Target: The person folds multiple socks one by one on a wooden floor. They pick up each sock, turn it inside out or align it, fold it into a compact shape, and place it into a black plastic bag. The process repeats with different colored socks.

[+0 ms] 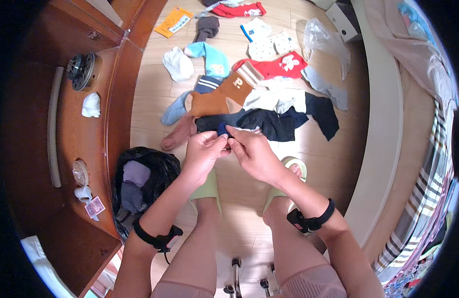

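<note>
Just above the pile, my left hand and my right hand meet at their fingertips. Between them they pinch a small bunched dark blue sock, mostly hidden by the fingers. Right behind it lie a black sock, a dusty pink sock and a brown sock with a striped cuff. Farther back are a red sock with a white rabbit, a light blue sock, a white sock and a grey sock.
A black plastic bag with rolled socks stands left of my legs, beside a wooden cabinet. An orange packet, a clear plastic bag and a white box lie farther back. A bed borders the right side.
</note>
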Action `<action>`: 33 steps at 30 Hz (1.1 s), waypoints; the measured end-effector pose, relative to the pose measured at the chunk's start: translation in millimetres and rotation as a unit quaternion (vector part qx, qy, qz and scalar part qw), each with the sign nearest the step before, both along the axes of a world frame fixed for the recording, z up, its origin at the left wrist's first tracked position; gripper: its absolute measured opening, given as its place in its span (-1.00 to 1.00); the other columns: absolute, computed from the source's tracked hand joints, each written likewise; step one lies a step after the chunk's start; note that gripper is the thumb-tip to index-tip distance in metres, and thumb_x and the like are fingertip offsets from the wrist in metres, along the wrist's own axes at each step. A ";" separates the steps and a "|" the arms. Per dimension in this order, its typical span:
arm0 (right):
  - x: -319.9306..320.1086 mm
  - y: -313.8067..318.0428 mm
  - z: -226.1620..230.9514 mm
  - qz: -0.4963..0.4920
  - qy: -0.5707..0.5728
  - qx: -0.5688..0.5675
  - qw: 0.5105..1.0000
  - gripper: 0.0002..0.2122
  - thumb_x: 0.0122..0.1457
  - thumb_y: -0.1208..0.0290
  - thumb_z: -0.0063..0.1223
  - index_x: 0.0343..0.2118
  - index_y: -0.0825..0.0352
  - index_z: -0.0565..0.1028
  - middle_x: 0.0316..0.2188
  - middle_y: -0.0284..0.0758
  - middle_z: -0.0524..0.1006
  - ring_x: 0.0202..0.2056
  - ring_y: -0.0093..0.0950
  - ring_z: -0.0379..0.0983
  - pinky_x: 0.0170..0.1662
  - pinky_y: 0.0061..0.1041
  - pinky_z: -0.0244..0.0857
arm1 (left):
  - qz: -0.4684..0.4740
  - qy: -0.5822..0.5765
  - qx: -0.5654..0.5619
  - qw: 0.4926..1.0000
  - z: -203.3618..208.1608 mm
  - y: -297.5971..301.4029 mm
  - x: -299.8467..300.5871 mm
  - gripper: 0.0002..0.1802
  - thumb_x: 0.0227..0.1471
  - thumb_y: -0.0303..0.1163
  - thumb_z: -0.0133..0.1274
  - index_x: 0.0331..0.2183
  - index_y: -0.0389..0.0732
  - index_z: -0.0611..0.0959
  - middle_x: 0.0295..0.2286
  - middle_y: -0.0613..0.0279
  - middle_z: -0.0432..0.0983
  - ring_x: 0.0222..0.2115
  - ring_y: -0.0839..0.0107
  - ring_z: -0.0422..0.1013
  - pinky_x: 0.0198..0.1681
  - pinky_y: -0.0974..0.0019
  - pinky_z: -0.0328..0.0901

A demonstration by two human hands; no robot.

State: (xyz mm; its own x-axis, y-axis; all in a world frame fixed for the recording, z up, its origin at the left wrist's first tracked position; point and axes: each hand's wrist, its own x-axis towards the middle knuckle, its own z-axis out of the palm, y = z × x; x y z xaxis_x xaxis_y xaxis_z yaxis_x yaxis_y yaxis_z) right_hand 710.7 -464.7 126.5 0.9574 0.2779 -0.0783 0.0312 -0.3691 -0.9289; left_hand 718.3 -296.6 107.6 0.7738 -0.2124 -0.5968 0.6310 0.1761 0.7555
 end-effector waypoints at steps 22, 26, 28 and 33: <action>25.8 -11.8 -13.1 -0.218 0.406 0.467 0.755 -0.80 0.30 0.30 -0.15 -0.25 0.29 0.47 -0.34 -0.37 0.55 -0.30 -0.54 0.44 -0.18 -0.49 0.34 | -0.044 -0.325 0.322 0.888 -30.0 -17.7 52.0 -0.64 -0.31 -0.70 0.13 -0.38 -0.23 0.40 -0.56 0.18 0.39 -0.53 0.44 0.38 -0.43 0.33 0.27; 17.7 -0.8 -15.9 -0.210 0.332 0.375 0.840 -0.95 0.10 0.44 0.07 -0.39 0.26 0.48 -0.47 -0.45 0.52 -0.44 -0.57 0.41 -0.31 -0.57 0.28 | -0.058 -0.307 0.413 0.855 -23.7 -31.6 55.3 -0.66 -0.29 -0.68 0.15 -0.38 -0.26 0.41 -0.57 0.05 0.48 -0.52 0.02 0.47 -0.47 0.11 0.29; 15.5 3.7 -27.4 -0.196 0.135 0.187 0.953 -0.95 -0.05 0.58 0.11 -0.54 0.34 0.45 -0.63 -0.40 0.49 -0.59 -0.47 0.40 -0.45 -0.50 0.24 | -0.036 -0.364 0.400 0.840 -38.9 -32.1 52.1 -0.64 -0.27 -0.69 0.14 -0.33 -0.28 0.43 -0.54 0.03 0.50 -0.51 0.04 0.48 -0.45 0.13 0.30; 32.6 -14.7 -36.8 -0.217 0.012 -0.180 0.959 -0.77 -0.17 0.62 0.15 -0.39 0.36 0.40 -0.48 -0.08 0.51 -0.38 0.00 0.48 -0.30 -0.09 0.33 | -0.022 -0.317 0.175 0.932 -27.5 -43.1 33.0 -0.54 -0.16 -0.75 0.07 -0.14 -0.28 0.43 -0.45 0.12 0.53 -0.44 0.43 0.48 -0.41 0.36 0.31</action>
